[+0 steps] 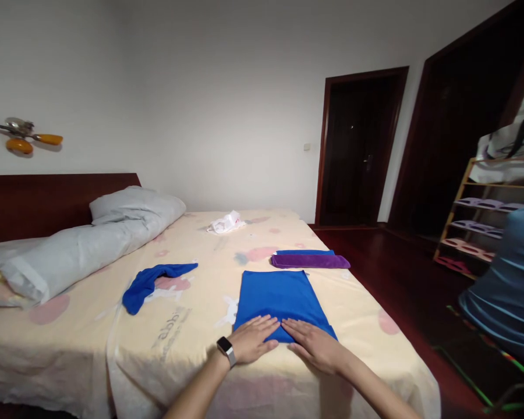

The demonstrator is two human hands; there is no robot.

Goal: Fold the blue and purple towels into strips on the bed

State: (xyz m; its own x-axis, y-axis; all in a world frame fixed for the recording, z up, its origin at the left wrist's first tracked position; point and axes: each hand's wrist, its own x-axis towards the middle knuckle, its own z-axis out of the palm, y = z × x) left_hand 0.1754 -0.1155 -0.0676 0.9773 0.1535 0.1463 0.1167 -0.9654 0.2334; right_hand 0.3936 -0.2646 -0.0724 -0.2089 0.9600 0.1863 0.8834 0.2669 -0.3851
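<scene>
A blue cloth (274, 294) lies spread flat on the bed, close to its front edge. My left hand (252, 339), with a watch on the wrist, rests palm down on the cloth's near left part, fingers stretched out. On the near right part lies my right hand (311, 342), also flat with extended fingers. The fingertips of both hands almost meet at the middle. Just beyond the cloth are a folded purple cloth (310, 261) and a folded blue cloth (303, 252) behind it. Off to the left is a crumpled blue cloth (151, 281).
The bed (179, 331) has a cream printed sheet. A rolled grey quilt (96, 250) lies by the headboard (61, 201). Farther back sits a white crumpled bag (227, 222). To the right stand a shoe rack (458, 203) and a blue-covered object (509, 285).
</scene>
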